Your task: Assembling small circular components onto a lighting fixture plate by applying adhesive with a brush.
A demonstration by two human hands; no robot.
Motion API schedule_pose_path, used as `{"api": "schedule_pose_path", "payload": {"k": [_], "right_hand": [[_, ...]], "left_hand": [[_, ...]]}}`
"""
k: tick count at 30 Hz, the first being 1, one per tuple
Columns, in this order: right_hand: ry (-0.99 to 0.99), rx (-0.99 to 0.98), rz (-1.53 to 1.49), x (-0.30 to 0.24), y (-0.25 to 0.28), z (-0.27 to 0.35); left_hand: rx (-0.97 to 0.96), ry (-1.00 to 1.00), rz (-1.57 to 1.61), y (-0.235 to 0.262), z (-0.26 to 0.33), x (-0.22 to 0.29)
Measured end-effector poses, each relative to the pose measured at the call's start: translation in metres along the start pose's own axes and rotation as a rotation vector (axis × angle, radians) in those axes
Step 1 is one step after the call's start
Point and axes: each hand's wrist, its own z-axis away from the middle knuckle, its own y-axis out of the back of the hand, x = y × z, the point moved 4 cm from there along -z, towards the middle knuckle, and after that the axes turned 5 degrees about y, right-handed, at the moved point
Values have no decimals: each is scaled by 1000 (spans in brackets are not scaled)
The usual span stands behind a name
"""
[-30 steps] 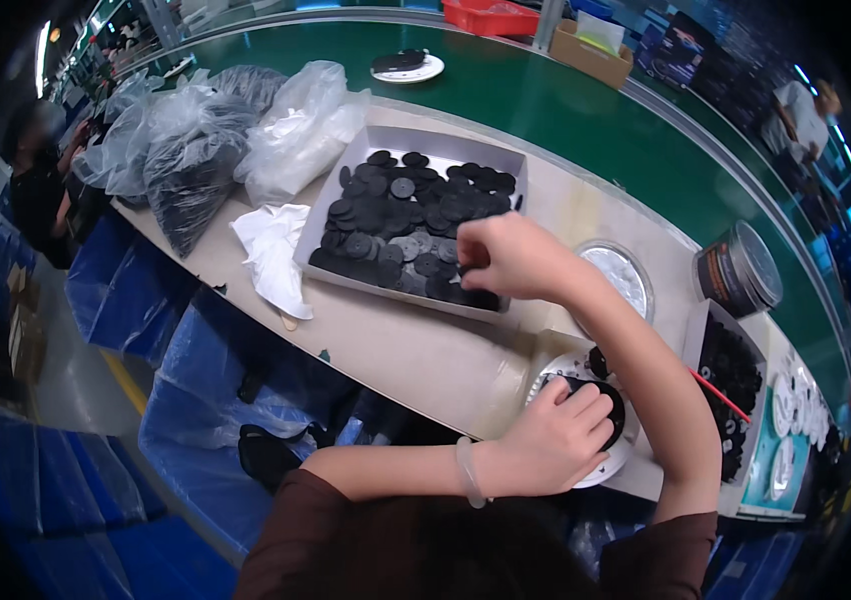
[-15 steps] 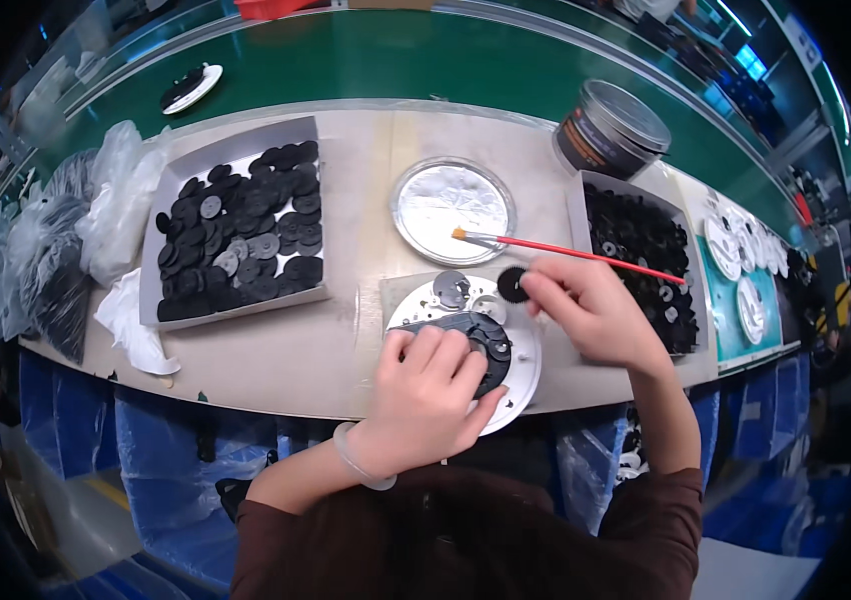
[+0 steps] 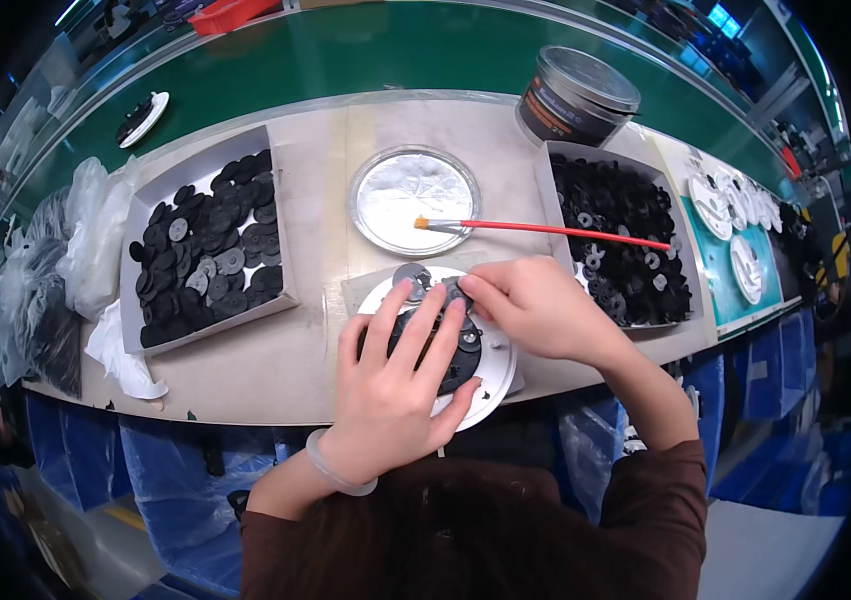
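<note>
A round white plate (image 3: pixel 498 375) carrying black plastic parts (image 3: pixel 461 362) lies on the bench in front of me. My left hand (image 3: pixel 386 390) rests over its left side, fingers spread across the black parts, hiding much of them. At the plate's far right, my right hand (image 3: pixel 536 305) pinches a small dark gear (image 3: pixel 458 294) held down against the plate; whether it is seated there I cannot tell. Beside it, at the far edge of the plate, sits another grey-black disc (image 3: pixel 412 282).
A shallow round silver dish (image 3: pixel 416 190) stands beyond the plate, a red-handled brush (image 3: pixel 546 229) reaching from it to the right box (image 3: pixel 614 325) of small black parts. At left is a box (image 3: pixel 288 250) of black gears. A dark tub (image 3: pixel 576 100) stands behind.
My right hand has brought the gear left and down onto the plate. My left hand's fingers have spread and reached farther over the black parts. The whole view has shifted slightly.
</note>
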Motion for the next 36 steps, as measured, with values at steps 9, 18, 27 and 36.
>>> {"api": "schedule_pose_path", "payload": {"k": [9,18,27,36], "right_hand": [[114,113,360,-15,-5,3],[-81,245,344,4,24,29],[-337,463,268,64,94,104],[-230,290,233,77,57,72]], "left_hand": [[0,-7,-1,1,-2,-1],[-59,-38,65,-1,-5,-1],[-42,-5,20,-2,-5,-1],[-13,-3,18,0,-6,1]]}}
